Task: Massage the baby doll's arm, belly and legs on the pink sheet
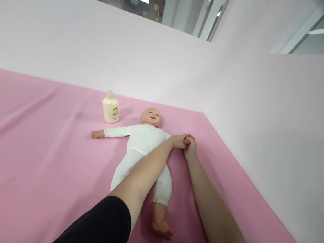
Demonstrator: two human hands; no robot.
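A baby doll [144, 136] with a white cloth body lies on its back on the pink sheet [36, 152]. Reaching across the doll's body, my left hand [179, 141] is closed around the doll's hand at the right. My right hand [191, 148] meets it there, its fingers also wrapped about the same doll's hand [187, 141], which shows only in part. The doll's other arm stretches out to the left, untouched. My left forearm hides part of the doll's legs; one bare foot [162, 228] shows below it.
A pale yellow pump bottle [111, 108] stands upright on the sheet, left of the doll's head. White walls [156, 71] border the sheet at the back and right. Windows [186, 4] sit above, and the sheet has creases on the left.
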